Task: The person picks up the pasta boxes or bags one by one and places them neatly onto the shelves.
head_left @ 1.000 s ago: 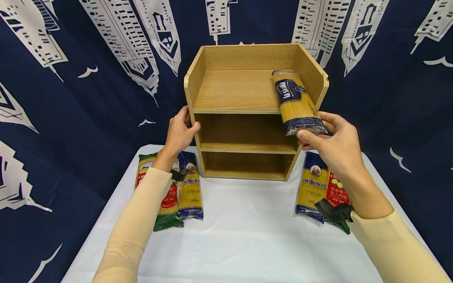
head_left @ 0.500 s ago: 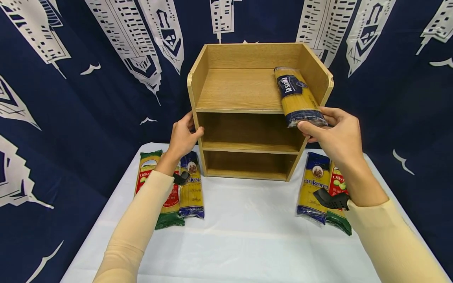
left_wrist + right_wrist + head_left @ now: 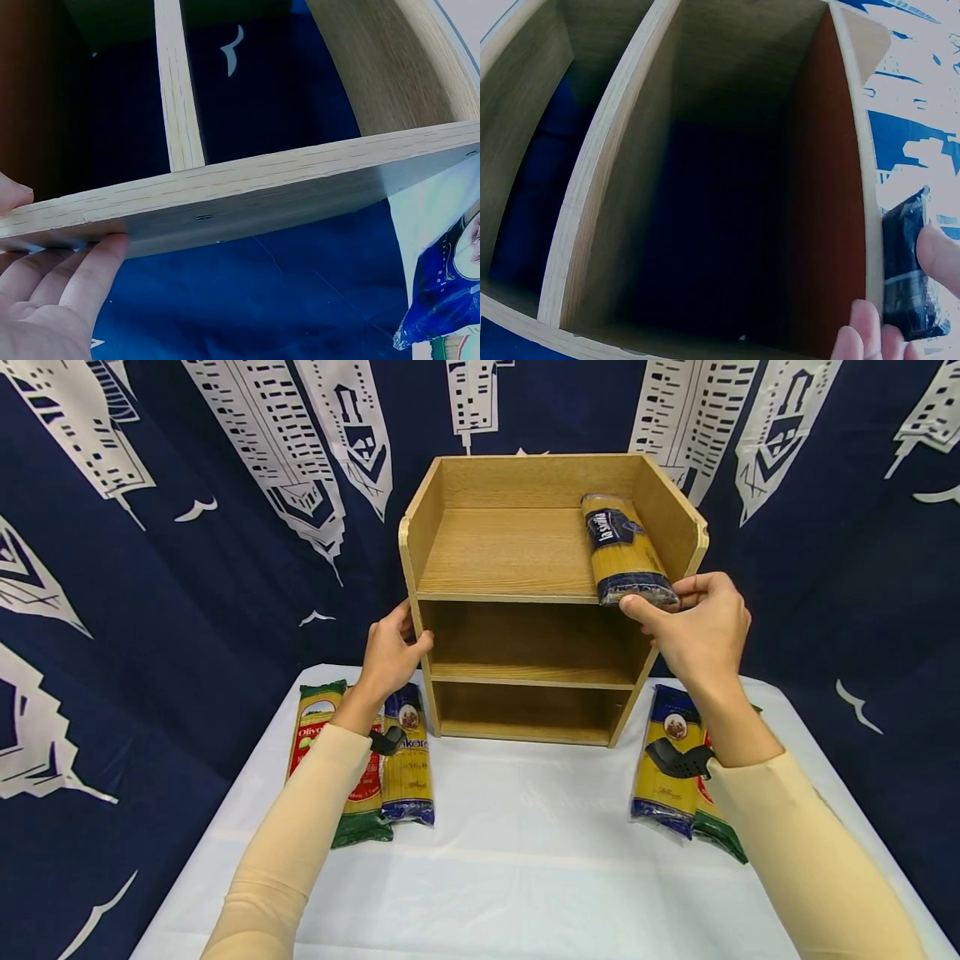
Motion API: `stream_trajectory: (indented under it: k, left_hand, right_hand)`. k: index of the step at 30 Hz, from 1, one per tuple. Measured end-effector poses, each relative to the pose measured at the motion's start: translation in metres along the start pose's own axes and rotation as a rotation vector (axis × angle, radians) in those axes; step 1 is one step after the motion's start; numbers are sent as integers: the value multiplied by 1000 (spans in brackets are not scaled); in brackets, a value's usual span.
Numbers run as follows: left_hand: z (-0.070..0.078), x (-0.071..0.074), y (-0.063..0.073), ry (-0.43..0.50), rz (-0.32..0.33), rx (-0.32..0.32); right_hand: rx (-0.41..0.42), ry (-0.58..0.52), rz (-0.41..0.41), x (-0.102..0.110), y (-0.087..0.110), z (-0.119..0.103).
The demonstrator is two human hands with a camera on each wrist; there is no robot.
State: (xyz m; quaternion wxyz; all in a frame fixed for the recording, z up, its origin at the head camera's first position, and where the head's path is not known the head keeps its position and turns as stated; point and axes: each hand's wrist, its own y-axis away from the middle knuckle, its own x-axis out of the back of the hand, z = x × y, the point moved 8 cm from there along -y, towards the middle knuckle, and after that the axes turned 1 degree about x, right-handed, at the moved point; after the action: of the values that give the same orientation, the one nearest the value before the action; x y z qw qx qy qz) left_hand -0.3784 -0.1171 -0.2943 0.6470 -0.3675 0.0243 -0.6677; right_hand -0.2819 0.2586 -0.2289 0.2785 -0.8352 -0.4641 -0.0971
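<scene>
A wooden shelf unit (image 3: 510,556) with an open top tray and two compartments below stands on the white table. On the right of its top lies a yellow spaghetti pack (image 3: 628,556) with dark blue bands, its near end just past the front edge. My right hand (image 3: 697,631) pinches that near end, thumb in front. In the right wrist view the pack's dark end (image 3: 907,281) shows beside the top board, fingertips (image 3: 865,319) at the board's edge. My left hand (image 3: 392,652) grips the left side panel (image 3: 300,165), thumb inside and fingers outside.
Left on the table (image 3: 510,860) lie a green-and-red spaghetti pack (image 3: 363,827) and a blue-and-yellow one (image 3: 407,777). A similar pair, blue-and-yellow (image 3: 666,777) and green-ended (image 3: 720,835), lies right, partly under my forearm. A navy patterned cloth (image 3: 225,635) hangs behind.
My right hand has moved up and inward, sliding the spaghetti pack farther back onto the top tray. The left hand keeps its grip on the side panel. The view shifts slightly.
</scene>
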Motion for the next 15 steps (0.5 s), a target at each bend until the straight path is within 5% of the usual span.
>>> stream_trajectory:
  k: [8, 15]
  left_hand:
    - [2, -1, 0, -9, 6, -14]
    - [3, -1, 0, -39, -3, 7]
  right_hand:
    - [4, 50, 137, 2, -5, 1]
    - [47, 45, 101, 2, -1, 1]
